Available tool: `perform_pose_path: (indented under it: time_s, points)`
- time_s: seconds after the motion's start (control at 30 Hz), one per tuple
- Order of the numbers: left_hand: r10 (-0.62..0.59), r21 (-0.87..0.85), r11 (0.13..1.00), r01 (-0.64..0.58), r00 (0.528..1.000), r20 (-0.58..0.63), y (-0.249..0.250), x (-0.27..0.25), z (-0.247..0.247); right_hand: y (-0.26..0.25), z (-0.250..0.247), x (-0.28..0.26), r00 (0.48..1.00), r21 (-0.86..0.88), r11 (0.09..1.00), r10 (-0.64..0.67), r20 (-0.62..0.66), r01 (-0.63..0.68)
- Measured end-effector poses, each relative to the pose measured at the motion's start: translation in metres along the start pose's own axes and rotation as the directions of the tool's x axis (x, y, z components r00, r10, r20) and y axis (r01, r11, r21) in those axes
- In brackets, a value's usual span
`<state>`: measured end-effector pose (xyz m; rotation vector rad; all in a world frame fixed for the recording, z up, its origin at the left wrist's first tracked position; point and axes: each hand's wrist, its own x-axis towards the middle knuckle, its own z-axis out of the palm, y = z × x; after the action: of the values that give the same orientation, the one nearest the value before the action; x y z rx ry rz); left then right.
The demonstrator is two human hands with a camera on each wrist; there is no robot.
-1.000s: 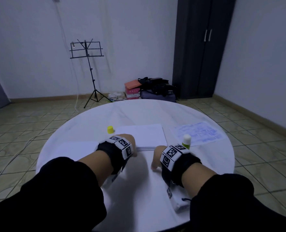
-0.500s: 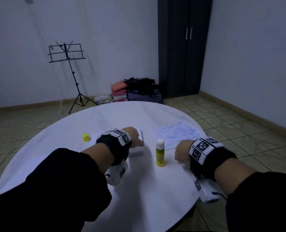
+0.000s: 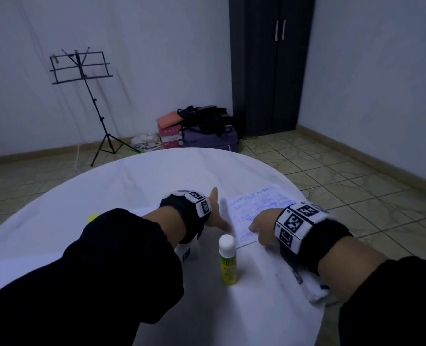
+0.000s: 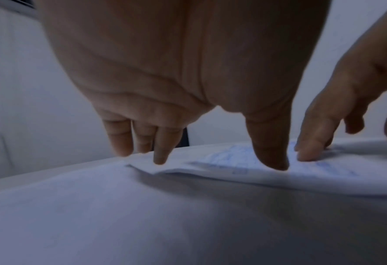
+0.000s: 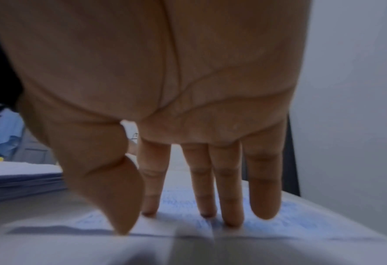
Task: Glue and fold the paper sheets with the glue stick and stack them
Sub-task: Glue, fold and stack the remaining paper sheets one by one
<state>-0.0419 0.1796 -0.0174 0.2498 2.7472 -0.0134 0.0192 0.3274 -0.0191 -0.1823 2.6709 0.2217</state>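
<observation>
Item: written sheet (image 3: pixel 256 211), lying flat at centre right of the head view, near the edge of the round white table (image 3: pixel 132 186).

Risk, judged: the sheet is sitting close to the table's right rim; a careless sideways drag could be sliding it off. The uncapped glue stick (image 3: pixel 228 260) is standing upright just below the sheet, between the two wrists, and a sweeping forearm could be tipping it or smearing glue on the cloth. The left-hand corner of the sheet is lifting slightly in the left wrist view, so a crooked fold could be starting there.

Left hand (image 3: pixel 215 213): fingers (image 4: pixel 163 152) spread and nearly straight, tips touching the sheet's left edge, gripping nothing.

Right hand (image 3: pixel 260 227): fingers (image 5: pixel 228 197) extended, moderately spread, tips pressing down on the sheet; nothing pinched.

Also present: yellow cap (image 3: pixel 93 217) at centre left; paper stack (image 5: pixel 22 177) at left of the right wrist view.
</observation>
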Motion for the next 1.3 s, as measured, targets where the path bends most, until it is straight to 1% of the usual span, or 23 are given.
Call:
perform_pose_path:
  time_s: [0.07,0.1,0.2,0.3,0.33,0.37,0.43,0.5,0.53,0.6,0.67,0.73,0.77,0.87,0.9,0.93,1.03,1.07,1.1,1.17,1.23,1.3]
  points:
    - [0.004,-0.005,1.000,-0.004,1.000,0.001,0.004,0.004,0.000,0.003,0.000,0.003,0.999,0.005,1.000,-0.024,-0.026,0.024]
    - [0.018,-0.022,1.000,-0.018,1.000,-0.004,0.005,0.005,0.000,0.005,0.001,0.003,1.000,0.043,0.999,-0.007,-0.022,0.008]
    - [0.079,-0.080,0.994,-0.080,0.997,-0.025,0.006,0.003,-0.002,0.007,0.003,0.001,0.998,0.116,0.993,-0.014,-0.061,0.021]
    - [0.121,-0.225,0.963,-0.146,0.985,-0.120,0.004,-0.005,-0.010,0.002,-0.001,-0.008,0.999,0.207,0.978,0.022,-0.031,-0.015]
    - [0.103,-0.333,0.931,-0.149,0.983,-0.153,0.001,-0.008,-0.013,0.002,-0.002,-0.012,0.999,0.254,0.967,0.023,-0.028,-0.015]
    - [0.074,-0.459,0.876,-0.151,0.981,-0.181,-0.001,-0.012,-0.016,0.001,-0.005,-0.019,0.999,0.301,0.953,0.029,-0.021,-0.021]
    - [0.012,-0.614,0.771,-0.167,0.969,-0.248,-0.006,-0.022,-0.018,-0.001,-0.007,-0.033,0.997,0.352,0.935,0.053,-0.048,-0.033]
    - [-0.043,-0.644,0.746,-0.170,0.953,-0.301,-0.012,-0.030,-0.018,-0.006,-0.006,-0.045,0.993,0.365,0.930,0.079,-0.087,-0.042]
    - [-0.072,-0.661,0.733,-0.161,0.947,-0.312,-0.014,-0.034,-0.018,-0.010,-0.004,-0.051,0.993,0.361,0.932,0.068,-0.096,-0.030]
    - [-0.140,-0.736,0.662,-0.142,0.941,-0.307,-0.019,-0.043,-0.018,-0.018,0.001,-0.058,0.998,0.370,0.929,0.027,-0.063,-0.001]
    - [-0.183,-0.796,0.590,-0.135,0.938,-0.295,-0.025,-0.053,-0.018,-0.027,0.005,-0.065,0.999,0.481,0.876,-0.028,-0.035,0.042]
    - [-0.203,-0.840,0.519,-0.158,0.932,-0.301,-0.032,-0.066,-0.016,-0.038,0.007,-0.073,0.995,0.595,0.798,-0.071,-0.065,0.096]
    - [-0.208,-0.856,0.487,-0.173,0.929,-0.306,-0.037,-0.074,-0.016,-0.044,0.008,-0.076,0.994,0.607,0.787,-0.074,-0.086,0.111]
    - [-0.213,-0.877,0.440,-0.194,0.926,-0.312,-0.056,-0.104,-0.011,-0.057,0.009,-0.086,0.990,0.564,0.820,-0.018,-0.143,0.096]
    - [-0.215,-0.879,0.435,-0.193,0.926,-0.310,-0.065,-0.114,-0.008,-0.060,0.008,-0.092,0.985,0.581,0.807,0.001,-0.175,0.102]
    - [-0.214,-0.880,0.437,-0.188,0.928,-0.304,-0.074,-0.126,-0.005,-0.062,0.007,-0.098,0.978,0.619,0.776,0.017,-0.209,0.119]
    - [-0.194,-0.878,0.455,-0.148,0.946,-0.260,-0.102,-0.157,0.008,-0.071,0.003,-0.115,0.948,0.772,0.602,0.076,-0.308,0.203]
    - [-0.181,-0.872,0.472,-0.126,0.955,-0.236,-0.112,-0.167,0.013,-0.076,0.002,-0.119,0.943,0.797,0.565,0.091,-0.319,0.215]
    - [-0.169,-0.864,0.493,-0.102,0.963,-0.210,-0.122,-0.177,0.018,-0.082,0.002,-0.119,0.948,0.813,0.543,0.090,-0.307,0.211]
    - [-0.135,-0.828,0.559,-0.053,0.979,-0.154,-0.139,-0.192,0.030,-0.096,0.004,-0.117,0.973,0.838,0.518,0.045,-0.228,0.173]
    - [-0.110,-0.756,0.654,-0.001,0.989,-0.097,-0.154,-0.204,0.042,-0.112,0.011,-0.114,0.990,0.852,0.509,-0.006,-0.143,0.126]
    - [-0.090,-0.654,0.755,0.045,0.995,-0.035,-0.165,-0.213,0.053,-0.130,0.017,-0.114,0.994,0.844,0.525,-0.050,-0.093,0.105]
